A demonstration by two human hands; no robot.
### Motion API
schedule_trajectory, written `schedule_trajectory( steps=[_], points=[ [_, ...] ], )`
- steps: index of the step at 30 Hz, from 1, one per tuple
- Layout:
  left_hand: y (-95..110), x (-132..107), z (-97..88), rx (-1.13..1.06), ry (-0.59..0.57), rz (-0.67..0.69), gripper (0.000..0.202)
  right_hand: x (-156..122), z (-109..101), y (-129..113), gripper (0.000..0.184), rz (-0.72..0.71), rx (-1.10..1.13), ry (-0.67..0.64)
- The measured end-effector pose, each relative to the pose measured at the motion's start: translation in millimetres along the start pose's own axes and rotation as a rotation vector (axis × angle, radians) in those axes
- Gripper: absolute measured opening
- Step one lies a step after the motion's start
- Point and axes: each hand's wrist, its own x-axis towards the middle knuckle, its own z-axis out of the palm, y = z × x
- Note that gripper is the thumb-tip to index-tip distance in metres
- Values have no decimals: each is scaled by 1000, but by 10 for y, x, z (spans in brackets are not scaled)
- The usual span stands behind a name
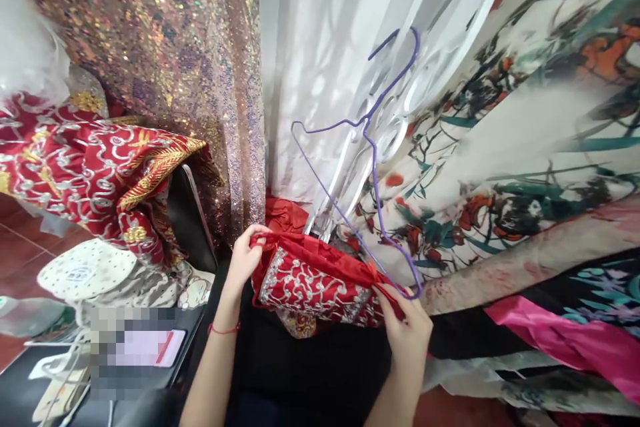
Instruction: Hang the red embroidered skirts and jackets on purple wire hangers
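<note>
A red garment [315, 287] with silver scroll embroidery and a plain red upper edge stretches across my lap. My left hand [246, 260] pinches its left upper corner. At the other end, my right hand [406, 323] is closed on the garment's right edge, close to a small red tie. A purple hanger [371, 133] stands tilted above the garment, hook upward. Its lower right corner meets my right hand's knuckles; whether the fingers also grip it, I cannot tell. Gold-patterned cloth [297, 323] shows below the garment's lower edge.
Sequined fabric [200, 47] and floral fabric [500, 147] hang on either side of a white openwork frame [395, 127]. At left, more red embroidered cloth [95, 173] drapes over a black chair back. A phone [145, 347], a dotted white hat [87, 267] and cables lie nearby.
</note>
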Motion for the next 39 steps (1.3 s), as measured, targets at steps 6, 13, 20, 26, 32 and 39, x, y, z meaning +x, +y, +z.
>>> schedule_trajectory(
  steps=[6,13,20,26,32,39],
  points=[
    [-266,-404,-331,127,-49,-119,27,79,209,-169,13,-56,-60,27],
    [130,-838,-911,389,-409,-96,57,57,319,-325,9,-43,-113,136],
    [327,-621,-472,328,-259,167,64,51,386,-503,13,-125,-74,100],
    [298,72,141,693,-582,263,83,17,366,-607,15,-221,-22,96],
    [392,183,147,833,-640,207,20,67,363,-636,7,-103,-3,128],
    [733,71,37,112,-293,294,61,-1,121,-1304,81,465,792,-366]
  ],
)
